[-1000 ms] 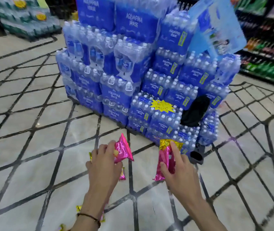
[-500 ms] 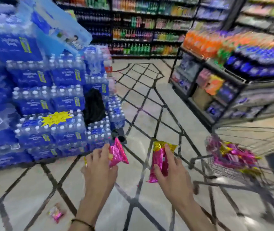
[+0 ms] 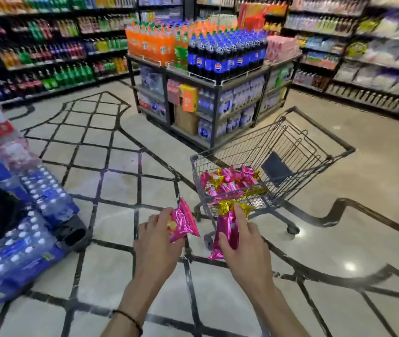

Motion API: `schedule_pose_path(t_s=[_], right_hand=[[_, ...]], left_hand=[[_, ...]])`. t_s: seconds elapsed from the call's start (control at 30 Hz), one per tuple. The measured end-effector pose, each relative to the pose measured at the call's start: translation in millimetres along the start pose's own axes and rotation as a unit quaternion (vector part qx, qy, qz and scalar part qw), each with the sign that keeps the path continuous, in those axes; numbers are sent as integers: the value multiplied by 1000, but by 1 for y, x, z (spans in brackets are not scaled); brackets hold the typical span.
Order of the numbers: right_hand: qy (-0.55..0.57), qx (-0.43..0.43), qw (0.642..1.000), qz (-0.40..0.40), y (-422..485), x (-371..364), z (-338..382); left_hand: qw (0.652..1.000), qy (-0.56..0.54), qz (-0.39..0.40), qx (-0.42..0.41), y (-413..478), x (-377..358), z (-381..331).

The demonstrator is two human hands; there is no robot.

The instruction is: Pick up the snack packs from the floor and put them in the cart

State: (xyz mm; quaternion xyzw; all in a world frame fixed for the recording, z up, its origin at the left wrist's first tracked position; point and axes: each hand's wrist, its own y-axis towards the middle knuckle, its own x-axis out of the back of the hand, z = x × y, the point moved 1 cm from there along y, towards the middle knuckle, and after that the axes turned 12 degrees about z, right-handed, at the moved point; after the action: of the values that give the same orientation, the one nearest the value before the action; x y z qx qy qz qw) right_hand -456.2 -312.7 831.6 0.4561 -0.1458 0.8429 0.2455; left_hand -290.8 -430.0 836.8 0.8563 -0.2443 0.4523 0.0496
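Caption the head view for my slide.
Left hand holds a pink pack, right hand a second pack, before the wire cart and its pile of packs.

Glossy pink foil snack pack (image 3: pixel 182 224), yellow spot on face. Pink foil snack pack with gold crimped end (image 3: pixel 227 231). Pink-and-gold foil packs (image 3: pixel 230 182) inside grey wire cart (image 3: pixel 300 142). Cream polished floor (image 3: pixel 120 176), black diamond lattice. Blue-wrapped water bottle cases (image 3: pixel 47 198).

You have turned from the water stack (image 3: pixel 11 227) — now at your left. The cart (image 3: pixel 324 128) stands straight ahead, close by.
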Motion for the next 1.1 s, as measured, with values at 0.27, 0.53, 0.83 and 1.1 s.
schedule_pose_path(t_s=[0.27,0.53,0.83,1.1], right_hand=[[20,-108,994,-8,45,24,-76],[-28,-161,986,-6,168,33,-119],[-76,-153,985,-11,334,45,-117],[-92,-167,981,30,433,46,-157]], left_hand=[[995,3,85,-47,90,-59,-68],[990,-7,134,-38,221,-101,-107],[990,-57,109,-61,370,-87,-149],[990,-95,88,-49,456,-98,-176]])
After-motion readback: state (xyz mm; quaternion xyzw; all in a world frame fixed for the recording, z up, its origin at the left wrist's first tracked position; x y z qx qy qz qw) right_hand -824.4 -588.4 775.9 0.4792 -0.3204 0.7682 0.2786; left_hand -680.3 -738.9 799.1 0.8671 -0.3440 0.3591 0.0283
